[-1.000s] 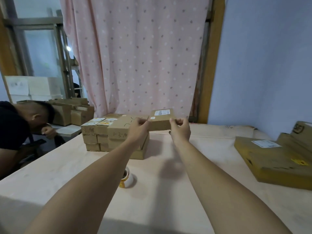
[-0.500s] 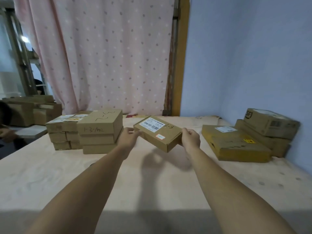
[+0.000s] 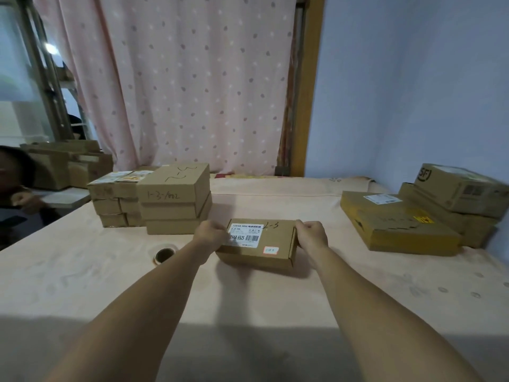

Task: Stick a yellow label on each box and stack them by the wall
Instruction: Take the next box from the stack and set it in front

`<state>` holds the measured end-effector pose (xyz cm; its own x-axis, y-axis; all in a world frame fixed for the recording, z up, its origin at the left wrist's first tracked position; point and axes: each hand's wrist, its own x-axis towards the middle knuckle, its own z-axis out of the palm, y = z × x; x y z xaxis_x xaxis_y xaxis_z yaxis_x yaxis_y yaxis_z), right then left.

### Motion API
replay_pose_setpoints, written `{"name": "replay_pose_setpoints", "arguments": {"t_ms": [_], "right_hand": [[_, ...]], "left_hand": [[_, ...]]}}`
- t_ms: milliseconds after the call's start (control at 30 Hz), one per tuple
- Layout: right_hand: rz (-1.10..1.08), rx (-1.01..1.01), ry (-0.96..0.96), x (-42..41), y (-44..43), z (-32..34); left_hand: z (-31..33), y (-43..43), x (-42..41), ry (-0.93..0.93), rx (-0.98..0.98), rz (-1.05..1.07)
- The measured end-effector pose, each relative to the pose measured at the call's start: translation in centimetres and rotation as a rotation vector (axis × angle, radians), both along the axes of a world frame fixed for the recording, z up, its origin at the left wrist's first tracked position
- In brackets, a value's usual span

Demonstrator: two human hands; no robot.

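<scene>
Head view. Left hand (image 3: pixel 210 234) grips the left end of the cardboard box (image 3: pixel 275 237), fingers curled over the edge; right hand (image 3: pixel 311 235) grips the right end the same way. Box held level between both, long side toward the camera, low over the middle of the table (image 3: pixel 248 304); whether it is fully down cannot be told. Its top carries a white barcode label (image 3: pixel 245 235), a small red-edged sticker (image 3: pixel 270 250) and a handwritten mark.

Surface: pale peach covering with faint prints, shadowed along the near edge. Roll of labels (image 3: pixel 164 255) stands just left of the left forearm. Stack of brown boxes (image 3: pixel 176 201) behind the left hand, top one written on; lower stacks of smaller boxes (image 3: pixel 115 202) touching its left side. Far right, near the blue wall (image 3: pixel 413 92), a flat yellow box (image 3: pixel 399 224) with more cartons behind, an SF-marked carton (image 3: pixel 462 188) on top.

Room: pink dotted curtain (image 3: pixel 192 78) across the back, wooden post (image 3: pixel 308 86) between curtain and wall. Another person (image 3: pixel 13 188) at the left edge, partly cut off, more cartons behind them
</scene>
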<state>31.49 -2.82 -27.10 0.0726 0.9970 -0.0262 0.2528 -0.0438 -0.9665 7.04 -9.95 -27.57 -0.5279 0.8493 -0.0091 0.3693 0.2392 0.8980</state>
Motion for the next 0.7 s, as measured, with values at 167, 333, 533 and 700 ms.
{"name": "replay_pose_setpoints", "arguments": {"t_ms": [167,333,533,700], "right_hand": [[-0.014,-0.052,-0.01,-0.5,0.6,-1.0],[0.069,-0.093,-0.039,-1.1,0.3,-1.8],[0.088,-0.102,-0.135,-1.2,0.1,-2.7],[0.118,-0.136,-0.153,-1.2,-0.3,-3.3]], "left_hand": [[-1.0,-0.4,-1.0,0.023,-0.055,0.069],[-1.9,-0.3,-1.1,0.056,-0.084,0.075],[-2.2,0.0,-0.9,0.024,-0.099,0.051],[-1.9,-0.1,-0.4,0.041,-0.115,0.029]]}}
